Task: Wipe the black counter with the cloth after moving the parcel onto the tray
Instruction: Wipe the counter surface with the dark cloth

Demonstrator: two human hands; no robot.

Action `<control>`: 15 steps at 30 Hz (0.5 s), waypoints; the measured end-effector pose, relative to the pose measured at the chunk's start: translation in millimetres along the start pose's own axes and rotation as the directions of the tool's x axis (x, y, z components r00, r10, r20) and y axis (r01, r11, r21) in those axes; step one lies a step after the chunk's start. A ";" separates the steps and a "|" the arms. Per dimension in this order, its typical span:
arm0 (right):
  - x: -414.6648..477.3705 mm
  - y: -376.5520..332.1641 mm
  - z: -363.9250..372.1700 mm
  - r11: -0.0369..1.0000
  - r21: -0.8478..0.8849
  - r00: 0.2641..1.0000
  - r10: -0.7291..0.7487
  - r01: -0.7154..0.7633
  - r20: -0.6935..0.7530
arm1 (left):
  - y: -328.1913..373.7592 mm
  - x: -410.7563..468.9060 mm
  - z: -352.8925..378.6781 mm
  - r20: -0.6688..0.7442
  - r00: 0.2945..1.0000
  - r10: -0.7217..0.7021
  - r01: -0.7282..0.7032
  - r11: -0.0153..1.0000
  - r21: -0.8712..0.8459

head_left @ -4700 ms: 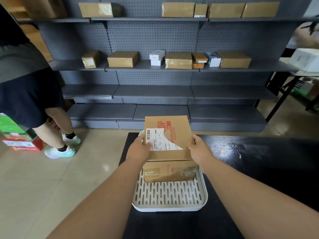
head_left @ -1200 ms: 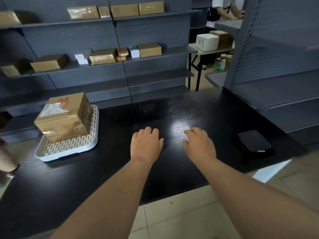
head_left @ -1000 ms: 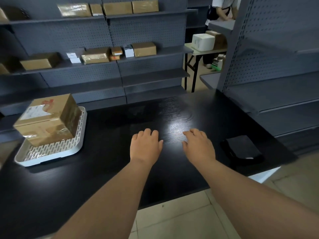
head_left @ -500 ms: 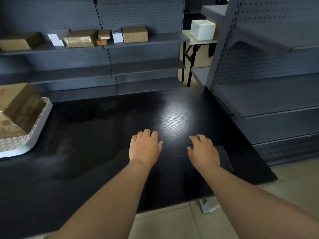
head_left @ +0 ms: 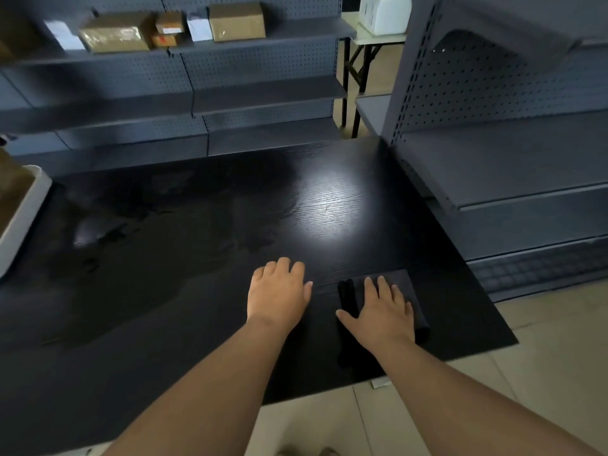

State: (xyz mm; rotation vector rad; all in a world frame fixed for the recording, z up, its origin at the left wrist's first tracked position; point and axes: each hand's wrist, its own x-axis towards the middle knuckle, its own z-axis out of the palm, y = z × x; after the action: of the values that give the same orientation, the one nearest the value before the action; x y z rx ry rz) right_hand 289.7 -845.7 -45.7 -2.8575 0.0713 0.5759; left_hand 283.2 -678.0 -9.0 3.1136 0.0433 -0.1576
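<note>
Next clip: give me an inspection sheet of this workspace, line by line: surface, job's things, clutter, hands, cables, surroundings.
Surface: black counter, smeary patches at left, a bright glare spot near the middle.
Job's things: dark folded cloth near the counter's right front corner; white tray at the left edge, holding a brown parcel, both cut off by the frame.
Clutter: nothing seen on the counter.
Hands: left hand flat on the bare counter, empty; right hand spread flat on the cloth.
Cables: nothing seen.
Surroundings: grey pegboard shelves behind and to the right, boxes on an upper shelf; tiled floor.
</note>
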 end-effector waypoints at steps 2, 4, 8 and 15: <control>-0.6 2.5 3.2 1.000 -0.022 1.000 -0.007 0.008 0.016 | 0.3 1.5 1.5 0.006 1.000 -0.003 0.003 1.000 0.003; -1.1 5.5 5.8 0.999 -0.030 1.000 -0.016 0.017 0.014 | 0.0 2.8 2.8 0.014 1.000 -0.012 0.012 1.000 0.006; -0.4 5.9 4.0 1.000 -0.010 1.000 -0.014 0.014 0.011 | -0.8 4.7 5.1 0.024 1.000 -0.017 0.017 1.000 0.021; 2.7 6.4 -3.0 0.999 -0.023 0.998 -0.037 0.038 0.044 | 3.3 5.6 4.3 0.020 1.000 -0.008 0.008 1.000 0.023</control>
State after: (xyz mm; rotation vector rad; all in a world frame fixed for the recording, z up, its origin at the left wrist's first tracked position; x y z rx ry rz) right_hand 292.7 -852.7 -45.4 -2.8611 0.0037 0.6352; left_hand 288.4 -681.3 -13.8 3.1348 0.0537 -0.1901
